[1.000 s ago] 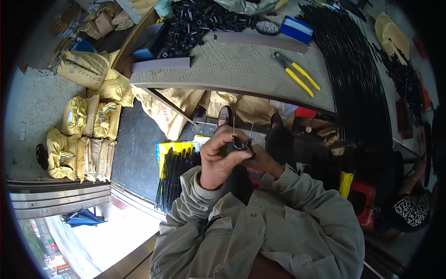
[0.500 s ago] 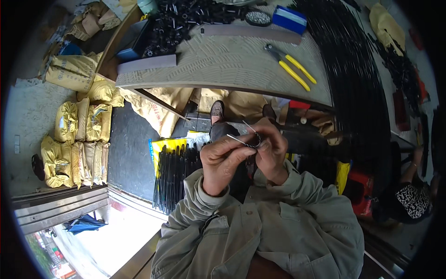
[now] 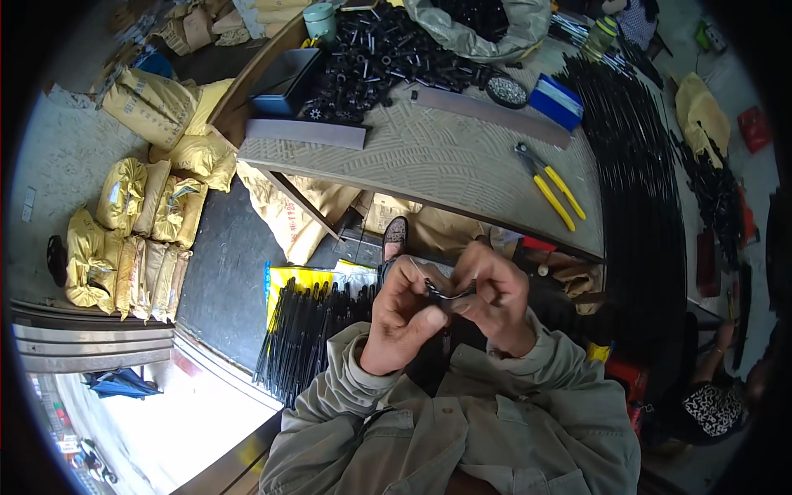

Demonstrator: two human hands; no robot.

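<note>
A thin, bent piece of wire (image 3: 441, 294), silvery with a dark part that looks twisted, is held between my hands in front of my chest. My left hand (image 3: 398, 322) has its fingers curled on one side of the wire, the thumb lying lower. The fingers of my right hand (image 3: 498, 301) pinch the other side. My fingers hide much of the wire. Beyond them, yellow-handled pliers (image 3: 551, 190) rest on the worktable (image 3: 396, 169).
Black tubular parts (image 3: 371, 49), a dish of small metal pieces (image 3: 506, 91) and a blue box (image 3: 557, 101) are on the table. Long black rods (image 3: 635, 157) lie at the right; more rods (image 3: 301, 326) stand left of me. Yellow sacks (image 3: 136, 268) line the left wall.
My hands have shifted slightly lower and right, and the wire's two silvery ends no longer both stick up. My view has tilted, showing more of the table's far side.
</note>
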